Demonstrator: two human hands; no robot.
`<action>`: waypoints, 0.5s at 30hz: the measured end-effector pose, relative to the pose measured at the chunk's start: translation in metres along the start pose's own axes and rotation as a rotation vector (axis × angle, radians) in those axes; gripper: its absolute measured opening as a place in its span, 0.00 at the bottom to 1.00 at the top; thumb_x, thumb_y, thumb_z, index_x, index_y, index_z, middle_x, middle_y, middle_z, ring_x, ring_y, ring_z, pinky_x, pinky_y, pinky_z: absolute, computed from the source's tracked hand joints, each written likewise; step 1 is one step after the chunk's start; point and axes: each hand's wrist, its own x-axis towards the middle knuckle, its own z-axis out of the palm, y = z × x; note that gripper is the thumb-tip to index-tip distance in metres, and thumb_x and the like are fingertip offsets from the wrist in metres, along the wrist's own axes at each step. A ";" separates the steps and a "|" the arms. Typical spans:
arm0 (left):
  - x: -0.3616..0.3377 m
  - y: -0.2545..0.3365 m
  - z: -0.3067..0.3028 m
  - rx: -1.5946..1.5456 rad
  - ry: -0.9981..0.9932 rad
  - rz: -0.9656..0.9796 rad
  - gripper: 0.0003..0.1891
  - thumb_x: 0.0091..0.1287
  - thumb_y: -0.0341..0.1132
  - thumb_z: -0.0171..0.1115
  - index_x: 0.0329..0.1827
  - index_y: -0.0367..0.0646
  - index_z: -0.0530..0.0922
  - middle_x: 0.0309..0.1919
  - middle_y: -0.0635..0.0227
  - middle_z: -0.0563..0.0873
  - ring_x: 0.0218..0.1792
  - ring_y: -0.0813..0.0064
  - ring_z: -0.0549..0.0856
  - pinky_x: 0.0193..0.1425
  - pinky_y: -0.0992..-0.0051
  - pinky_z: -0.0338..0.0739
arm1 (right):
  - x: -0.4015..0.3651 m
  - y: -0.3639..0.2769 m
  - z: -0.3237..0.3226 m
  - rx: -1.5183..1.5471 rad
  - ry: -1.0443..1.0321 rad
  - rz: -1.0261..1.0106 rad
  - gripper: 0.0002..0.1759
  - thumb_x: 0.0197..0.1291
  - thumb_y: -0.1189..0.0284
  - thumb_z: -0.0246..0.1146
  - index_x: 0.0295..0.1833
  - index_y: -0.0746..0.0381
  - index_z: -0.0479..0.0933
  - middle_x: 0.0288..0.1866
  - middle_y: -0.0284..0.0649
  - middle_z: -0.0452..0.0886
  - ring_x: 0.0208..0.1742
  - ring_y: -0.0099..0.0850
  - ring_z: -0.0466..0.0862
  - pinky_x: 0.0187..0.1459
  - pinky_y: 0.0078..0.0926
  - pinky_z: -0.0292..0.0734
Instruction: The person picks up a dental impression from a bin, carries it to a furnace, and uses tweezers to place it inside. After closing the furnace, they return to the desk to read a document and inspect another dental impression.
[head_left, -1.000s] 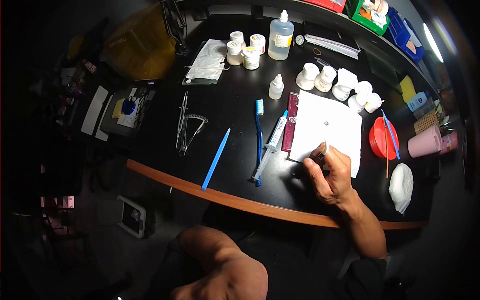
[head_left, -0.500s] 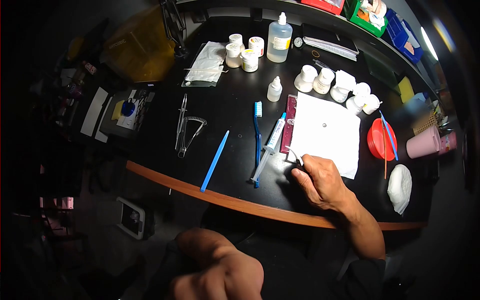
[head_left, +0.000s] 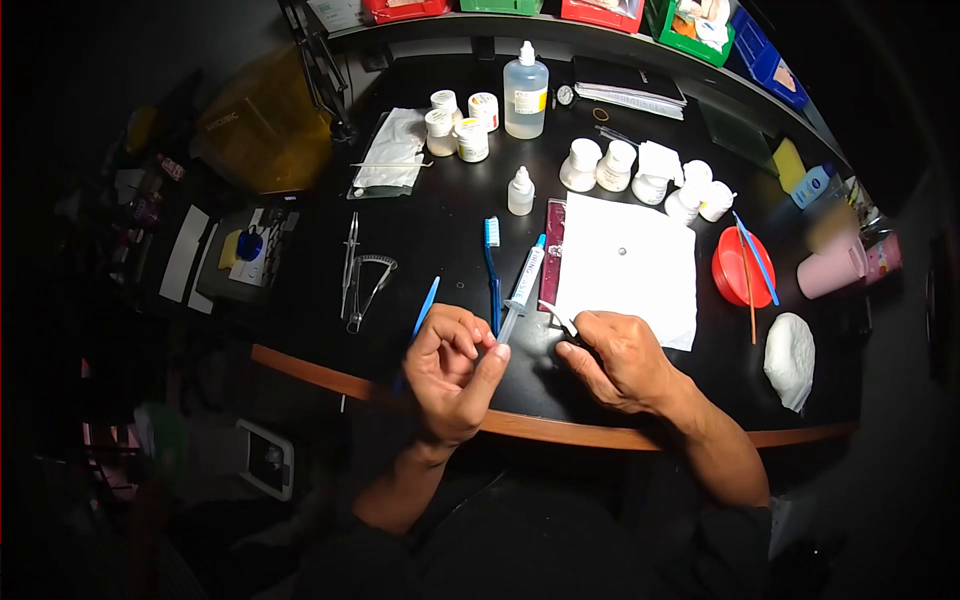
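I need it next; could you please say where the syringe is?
Head view, centre: the syringe lies between the blue toothbrush and the white paper, its near end by the left hand.

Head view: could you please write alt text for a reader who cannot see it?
Over a black table, a person's left hand is at the near end of a syringe, and the right hand pinches a small metal tool beside a white paper sheet. A blue toothbrush lies beside the syringe.
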 end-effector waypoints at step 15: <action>-0.003 -0.003 -0.002 0.208 -0.267 0.080 0.18 0.52 0.18 0.80 0.22 0.41 0.74 0.37 0.59 0.87 0.41 0.73 0.92 0.41 0.82 0.89 | 0.004 0.001 -0.003 -0.005 0.020 0.009 0.15 0.62 0.76 0.67 0.29 0.64 0.67 0.20 0.44 0.68 0.21 0.43 0.72 0.25 0.38 0.65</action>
